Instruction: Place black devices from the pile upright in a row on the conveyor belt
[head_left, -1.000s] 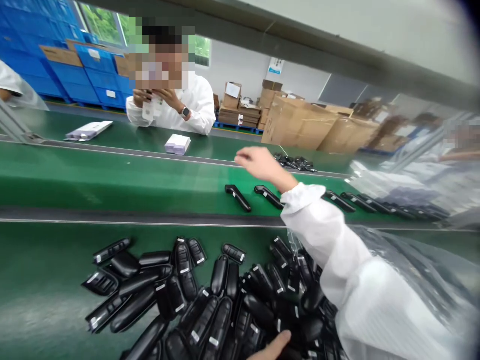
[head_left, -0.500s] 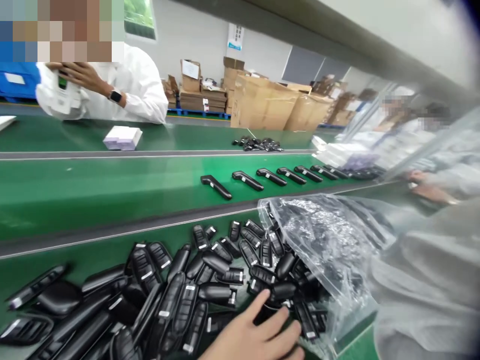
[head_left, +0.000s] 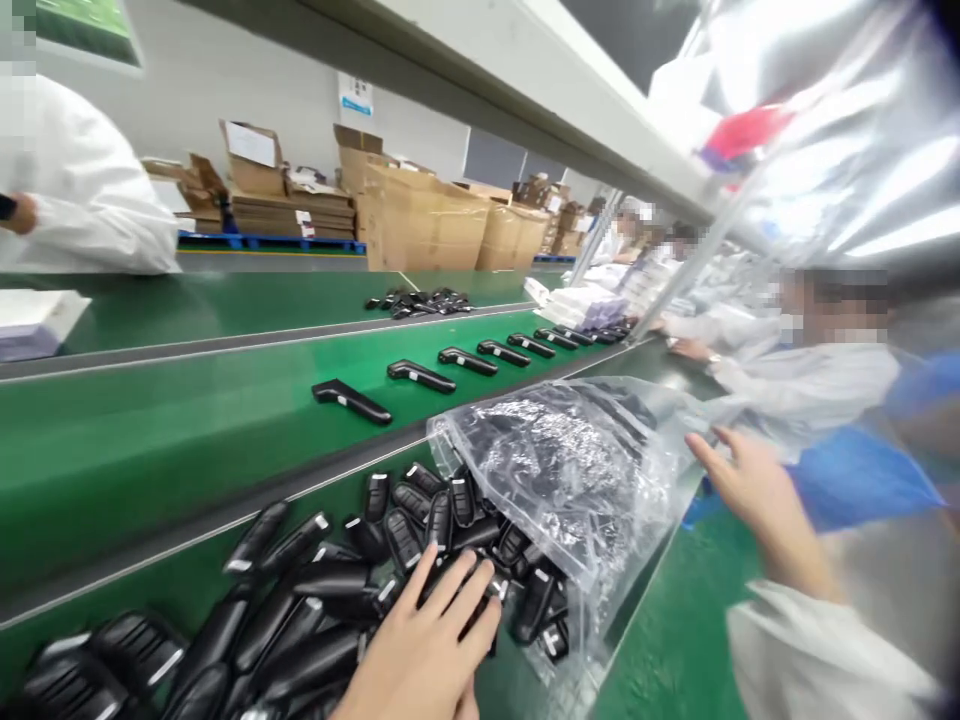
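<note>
My left hand (head_left: 439,635) lies over a heap of black plastic grip-shaped parts (head_left: 322,655), its fingers spread and resting on or just above them. The parts are glossy and ribbed, several with small white labels. To the right, my right hand (head_left: 757,495) is raised beside a clear plastic bag (head_left: 555,470), thumb and finger apart, with nothing visible in it. Some black parts show under and at the mouth of the bag. Whether the right fingertips touch the bag's far edge cannot be made out.
A row of black handles (head_left: 420,376) lies on the green conveyor belt (head_left: 187,440). Beyond it are another pile of black parts (head_left: 427,302) and white boxes (head_left: 37,320). A co-worker in white (head_left: 97,190) sits opposite; others are at the right. A shelf beam (head_left: 525,90) runs overhead.
The view has swung to the right. My right hand has come into view beside the bag; only a blurred sleeve showed before. My left hand stays over the parts, fingers still spread.
</note>
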